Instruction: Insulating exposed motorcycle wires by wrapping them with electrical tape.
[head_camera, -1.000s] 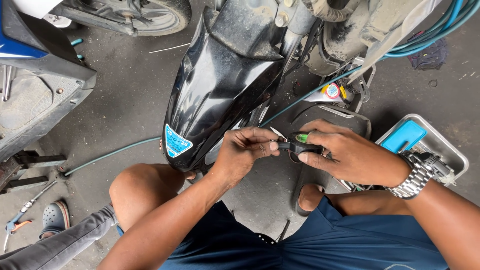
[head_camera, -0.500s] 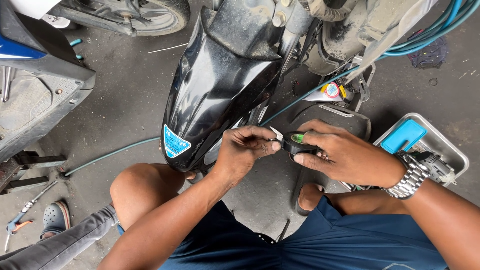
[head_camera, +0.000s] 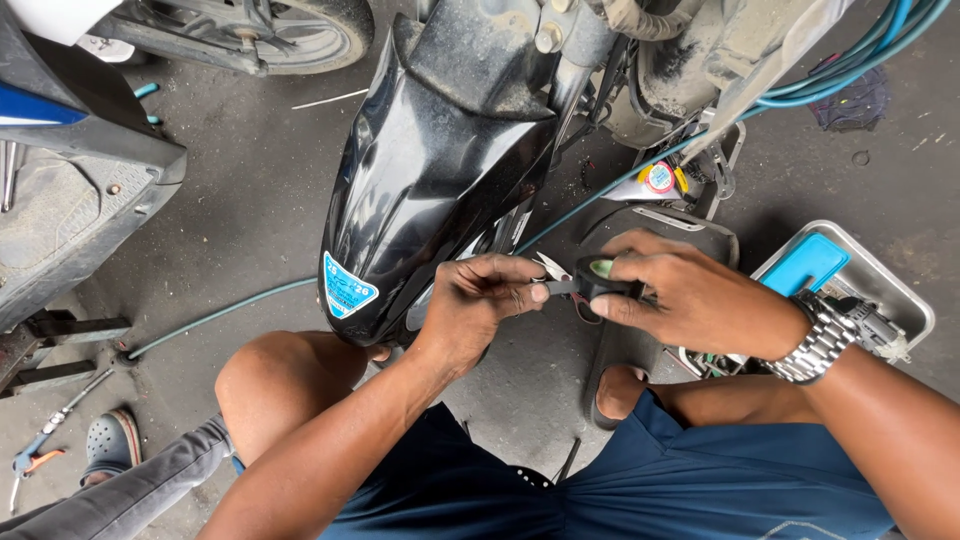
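A person's right hand (head_camera: 690, 300) is clamped around the dark handle of a small hand tool (head_camera: 585, 283) with a green end, its metal tip pointing left toward the black mudguard (head_camera: 430, 190) of a motorbike. The left hand (head_camera: 480, 305) meets it there, fingertips pinched together on something too small to make out at the tool's tip, just below the mudguard's lower edge. Both hands sit between the person's bent knees, above the concrete floor (head_camera: 250, 210).

Judged from this view, the work goes best with the left hand steadying the small part while the right keeps the tool in line with it, wrists braced so the tip does not slip against the glossy paint.

A steel wristwatch (head_camera: 825, 340) rides on the right wrist. Beside it a metal tray (head_camera: 880, 290) holds a blue box (head_camera: 805, 262) and loose parts. A thin green hose (head_camera: 220, 315) runs across the floor under the bike; more hoses hang at upper right. A second bike (head_camera: 80, 170) stands at left. The mudguard overhangs the hands and crowds the working space.
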